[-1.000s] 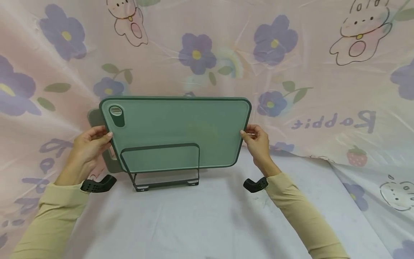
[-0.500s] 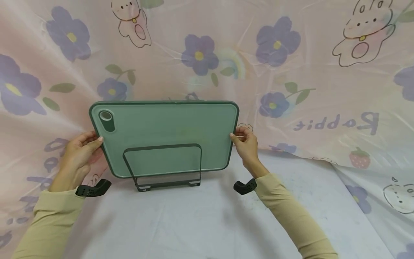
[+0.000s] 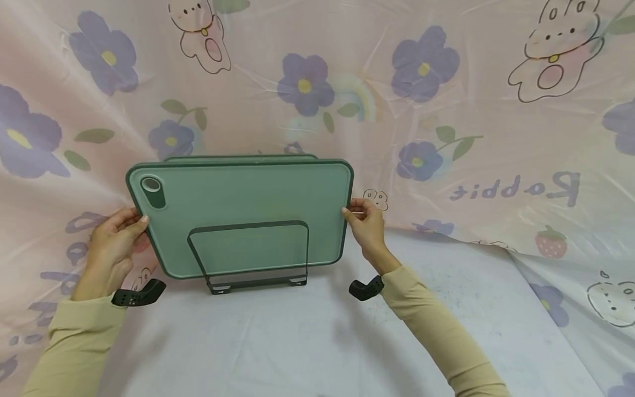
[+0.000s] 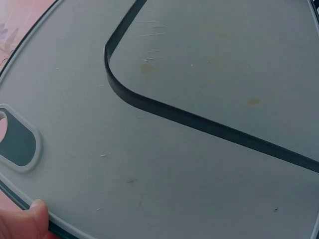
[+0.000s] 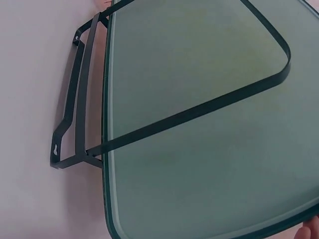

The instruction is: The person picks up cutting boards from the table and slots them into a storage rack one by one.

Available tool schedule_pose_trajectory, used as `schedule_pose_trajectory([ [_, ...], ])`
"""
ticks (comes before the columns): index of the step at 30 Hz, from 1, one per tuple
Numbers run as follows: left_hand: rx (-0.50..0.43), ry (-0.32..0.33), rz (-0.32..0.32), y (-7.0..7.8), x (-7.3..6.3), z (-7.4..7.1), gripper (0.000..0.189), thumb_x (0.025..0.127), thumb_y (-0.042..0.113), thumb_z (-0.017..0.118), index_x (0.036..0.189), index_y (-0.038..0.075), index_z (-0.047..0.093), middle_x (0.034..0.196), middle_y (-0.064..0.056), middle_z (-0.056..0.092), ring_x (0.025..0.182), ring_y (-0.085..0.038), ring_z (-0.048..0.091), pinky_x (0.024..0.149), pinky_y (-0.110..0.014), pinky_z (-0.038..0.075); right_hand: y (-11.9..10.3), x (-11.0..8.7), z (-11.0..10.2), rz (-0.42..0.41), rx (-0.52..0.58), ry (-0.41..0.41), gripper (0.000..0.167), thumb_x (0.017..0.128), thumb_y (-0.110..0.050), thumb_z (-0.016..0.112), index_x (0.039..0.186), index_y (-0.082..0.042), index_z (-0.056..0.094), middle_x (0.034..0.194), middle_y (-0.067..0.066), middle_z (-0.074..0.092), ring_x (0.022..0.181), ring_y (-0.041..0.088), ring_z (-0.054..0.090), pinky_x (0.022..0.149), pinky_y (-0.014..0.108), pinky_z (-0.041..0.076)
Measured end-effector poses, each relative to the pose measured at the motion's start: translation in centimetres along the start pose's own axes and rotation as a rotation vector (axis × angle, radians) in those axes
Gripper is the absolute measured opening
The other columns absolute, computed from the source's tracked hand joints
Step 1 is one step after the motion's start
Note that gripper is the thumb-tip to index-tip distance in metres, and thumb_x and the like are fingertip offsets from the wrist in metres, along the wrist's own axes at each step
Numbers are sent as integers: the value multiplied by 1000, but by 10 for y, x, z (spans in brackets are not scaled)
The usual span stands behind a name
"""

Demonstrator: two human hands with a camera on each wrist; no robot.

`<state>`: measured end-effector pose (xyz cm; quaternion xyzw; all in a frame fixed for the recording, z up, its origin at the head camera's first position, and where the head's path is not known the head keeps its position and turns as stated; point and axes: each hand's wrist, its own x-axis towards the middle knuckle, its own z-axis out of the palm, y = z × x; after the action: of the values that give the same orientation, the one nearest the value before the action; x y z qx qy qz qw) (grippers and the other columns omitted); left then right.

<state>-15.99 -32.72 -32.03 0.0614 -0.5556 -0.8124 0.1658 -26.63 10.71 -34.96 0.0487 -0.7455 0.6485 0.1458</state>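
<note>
A green cutting board with a dark rim and a round hole in one corner stands on its long edge, slightly tilted, behind the front loop of a black metal rack. My left hand pinches its left edge, thumb in front and fingers behind. At the opposite edge my right hand pinches the board the same way. The left wrist view shows knife marks on the board's face. In the right wrist view the board's lower edge lies close to the rack's base bars.
Behind the board's top edge shows a strip of another green panel, mostly hidden. The rack stands on a white-covered table. A pink curtain printed with flowers and rabbits hangs close behind.
Both hands have moved left and slightly down with the cutting board. The panel behind showed past its left side before; now it shows above its top edge. The rack has stayed put.
</note>
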Motion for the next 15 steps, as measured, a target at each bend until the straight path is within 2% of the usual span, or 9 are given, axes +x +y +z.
schedule_pose_trajectory([
  [9, -49, 17, -14, -7, 2, -5, 12, 89, -1, 68, 92, 11, 67, 87, 1, 60, 76, -7, 58, 59, -17, 50, 2, -1, 2, 1, 10, -15, 19, 91, -7, 69, 107, 2, 61, 98, 11, 60, 81, 18, 55, 72, 26, 47],
  [15, -38, 9, -17, -9, 3, -5, 12, 89, 2, 68, 95, 12, 66, 89, 2, 59, 77, -8, 58, 60, -18, 50, 5, 1, 1, -3, 19, -22, 20, 91, -8, 68, 107, 2, 61, 99, 12, 60, 83, 19, 55, 72, 25, 48],
])
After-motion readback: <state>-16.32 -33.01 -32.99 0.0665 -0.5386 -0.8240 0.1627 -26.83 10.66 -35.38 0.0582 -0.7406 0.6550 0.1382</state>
